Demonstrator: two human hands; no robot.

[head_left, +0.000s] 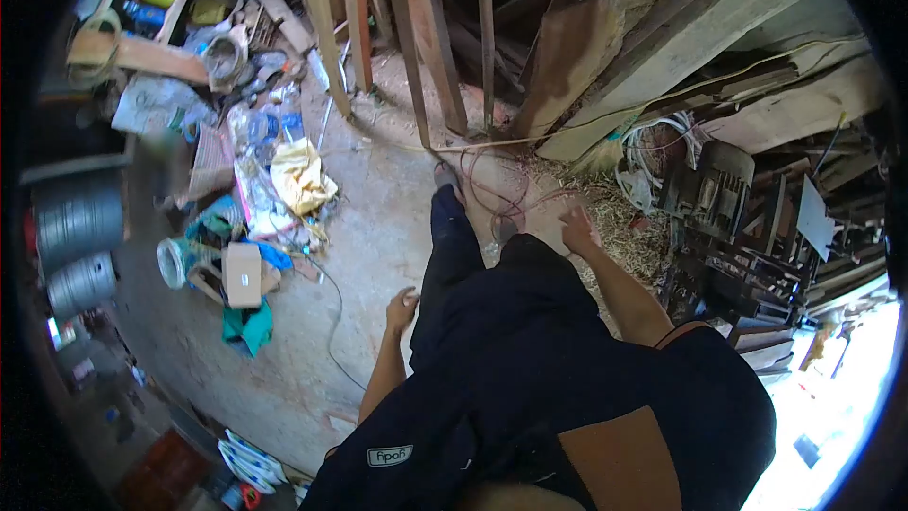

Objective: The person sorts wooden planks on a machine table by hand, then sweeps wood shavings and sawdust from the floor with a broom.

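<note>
My left hand [402, 309] hangs beside my left leg over the concrete floor [378, 227], its fingers curled in, and whether anything is in them is too small to make out. On the other side, my right hand [577, 230] is held out near my right knee, above the edge of the straw [619, 218]. Some of its fingers reach forward and apart, with nothing seen in them. A reddish hose [492, 206] lies in loops on the floor between my feet and the straw.
Leaning planks [430, 38] stand ahead. Plastic bags and a yellow cloth [301, 177] are heaped at the left, near a cardboard box [243, 275]. A dark cable [339, 312] crosses the floor. Metal machinery [724, 189] stands at the right beside coiled white wire [643, 156].
</note>
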